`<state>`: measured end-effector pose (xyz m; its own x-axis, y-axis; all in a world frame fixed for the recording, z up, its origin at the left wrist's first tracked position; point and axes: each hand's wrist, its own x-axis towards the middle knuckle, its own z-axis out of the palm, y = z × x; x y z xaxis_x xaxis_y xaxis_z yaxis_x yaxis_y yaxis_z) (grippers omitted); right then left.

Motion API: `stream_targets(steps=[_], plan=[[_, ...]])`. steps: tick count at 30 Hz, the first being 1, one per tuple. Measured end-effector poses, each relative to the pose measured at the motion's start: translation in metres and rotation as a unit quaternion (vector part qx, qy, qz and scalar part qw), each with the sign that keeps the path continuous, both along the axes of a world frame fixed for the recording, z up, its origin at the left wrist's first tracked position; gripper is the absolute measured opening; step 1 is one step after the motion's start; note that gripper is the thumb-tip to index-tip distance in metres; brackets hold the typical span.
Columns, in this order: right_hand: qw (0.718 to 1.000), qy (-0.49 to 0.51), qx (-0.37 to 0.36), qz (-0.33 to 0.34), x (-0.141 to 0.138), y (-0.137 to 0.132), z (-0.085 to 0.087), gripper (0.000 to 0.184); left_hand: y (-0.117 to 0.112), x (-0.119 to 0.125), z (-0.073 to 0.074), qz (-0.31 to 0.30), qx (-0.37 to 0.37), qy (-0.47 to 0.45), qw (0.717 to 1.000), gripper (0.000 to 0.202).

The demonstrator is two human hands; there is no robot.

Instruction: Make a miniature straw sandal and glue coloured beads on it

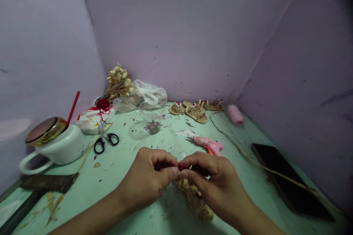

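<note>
In the middle of the table my left hand [150, 176] and my right hand [213, 183] meet at their fingertips. Both pinch a small dark red piece [181, 167]; the fingers cover most of it, so its exact kind does not show. Just under my right hand is a small woven straw slipper shape [193, 200], partly hidden by the fingers, with a bit of red on it. Beyond my right hand lies a pink hot glue gun [208, 144] with a lit orange light.
Scissors [103, 143], a white enamel mug [64, 145] with a lid and a dark-handled blade [46, 183] are at left. Farther back stand a clear cup of beads [152, 126] and straw slippers [195, 112]. A pink thread spool [235, 115] and phone [289, 180] lie right.
</note>
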<state>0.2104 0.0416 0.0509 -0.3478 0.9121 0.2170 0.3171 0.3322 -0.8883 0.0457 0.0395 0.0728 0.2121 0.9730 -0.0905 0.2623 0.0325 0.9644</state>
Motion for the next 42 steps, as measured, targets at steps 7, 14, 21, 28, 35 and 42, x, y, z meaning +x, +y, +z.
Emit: stream_targets(steps=[7,14,21,28,35,42], plan=[[0.950,0.187,-0.247,-0.032,-0.009,-0.002,0.008,0.003,-0.005,-0.003,0.001,-0.018,0.085,0.055,0.995,0.013],[0.910,0.276,-0.309,-0.006,-0.013,-0.002,0.015,0.008,-0.006,-0.004,-0.001,-0.017,0.103,0.030,0.994,0.012],[0.882,0.313,-0.353,-0.001,-0.015,-0.001,0.006,0.024,-0.007,0.001,0.003,0.007,0.077,-0.002,0.997,0.009],[0.823,0.372,-0.425,0.059,-0.012,0.001,-0.005,0.025,-0.005,0.003,-0.002,0.011,0.055,-0.001,0.998,0.008],[0.836,0.370,-0.399,0.070,0.000,0.001,0.017,0.020,0.011,-0.009,-0.002,-0.010,0.121,0.082,0.989,0.014],[0.933,0.270,-0.208,-0.112,0.028,0.017,0.025,0.023,0.066,-0.044,-0.062,0.040,0.117,0.246,0.961,0.026]])
